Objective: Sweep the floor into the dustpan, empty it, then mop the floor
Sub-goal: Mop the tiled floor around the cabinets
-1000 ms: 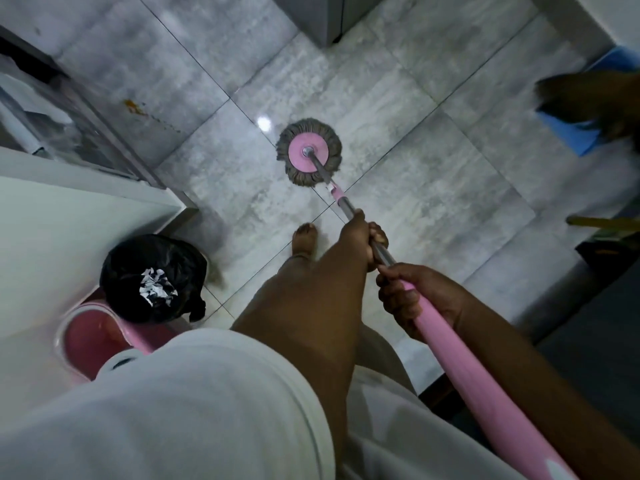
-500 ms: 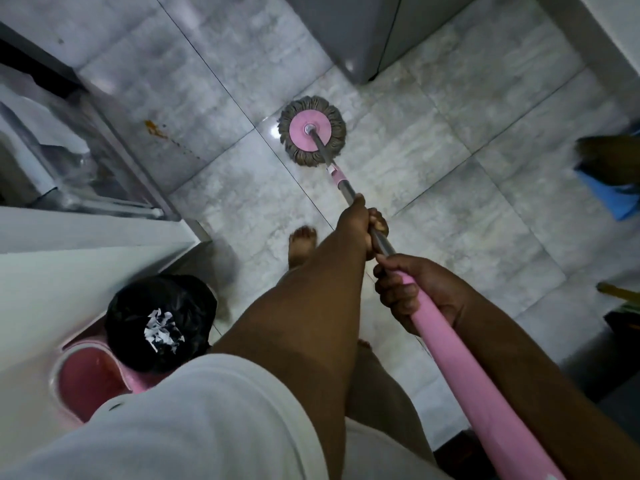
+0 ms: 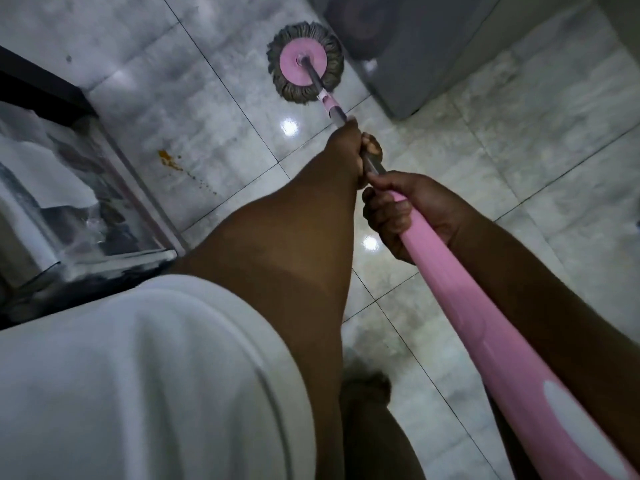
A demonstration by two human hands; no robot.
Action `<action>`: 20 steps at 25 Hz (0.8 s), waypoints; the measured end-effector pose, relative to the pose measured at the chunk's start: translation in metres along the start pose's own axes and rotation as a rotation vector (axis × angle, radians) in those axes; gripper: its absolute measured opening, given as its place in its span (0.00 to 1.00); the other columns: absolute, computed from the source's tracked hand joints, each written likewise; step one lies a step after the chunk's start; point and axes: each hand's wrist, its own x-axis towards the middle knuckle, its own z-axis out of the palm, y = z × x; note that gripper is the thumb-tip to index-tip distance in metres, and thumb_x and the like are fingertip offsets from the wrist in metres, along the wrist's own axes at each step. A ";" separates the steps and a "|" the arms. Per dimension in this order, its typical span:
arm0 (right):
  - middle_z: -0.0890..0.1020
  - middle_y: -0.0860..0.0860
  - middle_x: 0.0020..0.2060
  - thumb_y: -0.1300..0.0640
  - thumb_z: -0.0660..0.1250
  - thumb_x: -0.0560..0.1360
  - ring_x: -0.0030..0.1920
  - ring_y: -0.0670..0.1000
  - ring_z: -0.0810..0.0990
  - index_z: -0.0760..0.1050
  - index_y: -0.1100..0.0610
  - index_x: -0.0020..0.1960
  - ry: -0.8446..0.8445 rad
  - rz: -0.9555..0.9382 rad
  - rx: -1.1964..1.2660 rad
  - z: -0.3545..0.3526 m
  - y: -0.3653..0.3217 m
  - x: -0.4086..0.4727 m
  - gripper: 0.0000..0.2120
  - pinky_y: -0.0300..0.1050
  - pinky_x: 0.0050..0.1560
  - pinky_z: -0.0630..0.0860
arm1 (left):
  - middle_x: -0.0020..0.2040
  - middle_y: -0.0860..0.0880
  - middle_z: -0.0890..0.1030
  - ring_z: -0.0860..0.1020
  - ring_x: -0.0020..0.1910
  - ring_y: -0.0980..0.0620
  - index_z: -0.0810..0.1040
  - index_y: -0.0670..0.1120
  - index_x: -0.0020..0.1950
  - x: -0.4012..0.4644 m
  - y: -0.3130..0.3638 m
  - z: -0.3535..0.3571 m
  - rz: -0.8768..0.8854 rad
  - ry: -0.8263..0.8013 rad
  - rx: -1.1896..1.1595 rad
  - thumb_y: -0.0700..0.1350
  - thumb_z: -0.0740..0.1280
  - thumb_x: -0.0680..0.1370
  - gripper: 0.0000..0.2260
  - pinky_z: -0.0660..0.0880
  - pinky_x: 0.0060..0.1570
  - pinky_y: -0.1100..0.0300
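Mop [image 3: 306,62] head on the floor [image 3: 214,109] ahead of both gripping hands.

mop head [image 3: 305,62] pushed farther forward — beside grey appliance [image 3: 415,46]

- One mop [image 3: 346,109] is lying across the floor, its single round head [image 3: 304,62] sitting toward 12 o'clock.
- Two hands are showing: the left hand [image 3: 349,147] and the right hand [image 3: 412,209].
- One orange stain [image 3: 168,161] is sitting toward 10 o'clock.
- One grey appliance [image 3: 426,46] is standing at 1 o'clock.
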 end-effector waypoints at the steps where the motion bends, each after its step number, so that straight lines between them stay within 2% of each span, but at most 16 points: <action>1: 0.67 0.45 0.21 0.53 0.58 0.80 0.16 0.41 0.64 0.64 0.54 0.35 0.002 0.001 0.002 -0.001 0.003 -0.001 0.15 0.29 0.16 0.61 | 0.22 0.51 0.63 0.61 0.13 0.57 0.62 0.45 0.35 0.000 -0.002 -0.002 -0.004 -0.004 0.000 0.53 0.59 0.83 0.19 0.60 0.18 0.75; 6: 0.67 0.46 0.21 0.56 0.62 0.75 0.16 0.41 0.65 0.66 0.55 0.36 0.015 0.023 0.038 -0.013 0.046 -0.036 0.10 0.31 0.15 0.62 | 0.23 0.51 0.63 0.61 0.14 0.57 0.64 0.45 0.38 -0.028 -0.049 -0.020 -0.018 0.012 0.006 0.53 0.59 0.83 0.17 0.60 0.17 0.73; 11: 0.69 0.46 0.21 0.56 0.63 0.74 0.16 0.41 0.66 0.67 0.56 0.35 0.038 0.088 0.061 -0.044 0.128 -0.101 0.10 0.32 0.15 0.64 | 0.24 0.51 0.62 0.60 0.13 0.57 0.63 0.45 0.37 -0.093 -0.138 -0.053 -0.086 0.039 0.005 0.53 0.59 0.83 0.18 0.59 0.17 0.72; 15: 0.68 0.47 0.20 0.57 0.63 0.74 0.16 0.43 0.66 0.66 0.57 0.36 0.052 0.132 0.037 -0.069 0.185 -0.153 0.10 0.33 0.15 0.64 | 0.22 0.51 0.62 0.60 0.14 0.56 0.62 0.45 0.33 -0.145 -0.208 -0.073 -0.187 0.057 0.028 0.55 0.59 0.82 0.22 0.58 0.17 0.71; 20: 0.68 0.47 0.20 0.57 0.62 0.74 0.16 0.43 0.66 0.65 0.56 0.36 0.059 0.163 0.018 -0.068 0.185 -0.158 0.10 0.33 0.15 0.63 | 0.27 0.51 0.62 0.60 0.14 0.56 0.62 0.46 0.35 -0.155 -0.209 -0.075 -0.171 0.074 0.029 0.54 0.58 0.83 0.20 0.58 0.17 0.71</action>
